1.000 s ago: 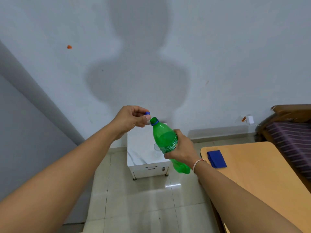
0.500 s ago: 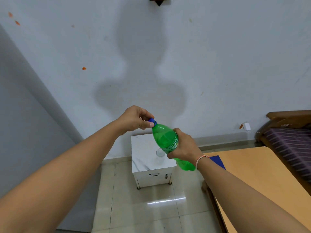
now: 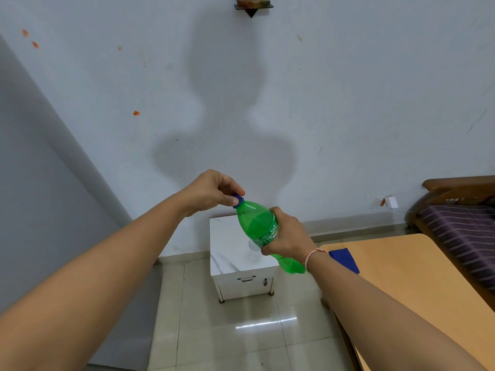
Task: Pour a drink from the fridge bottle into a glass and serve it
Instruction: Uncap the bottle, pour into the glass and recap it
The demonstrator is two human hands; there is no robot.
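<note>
Back on the neck since a second ago, the blue cap (image 3: 237,198) is pinched by the left hand (image 3: 211,192), while the right hand (image 3: 288,235) wraps the tilted bottle (image 3: 258,223), neck pointing up-left, base down-right below that grip.

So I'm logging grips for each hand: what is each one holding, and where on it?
Right hand wraps the green bottle around its labelled middle. Left hand pinches the blue cap at the bottle's neck.

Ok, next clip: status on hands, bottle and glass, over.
Left hand fingers pinching blue cap at bottle mouth. Right hand gripping green bottle, tilted, mid-air. Glass on white cabinet, mostly hidden behind bottle. Nothing in the way.
</note>
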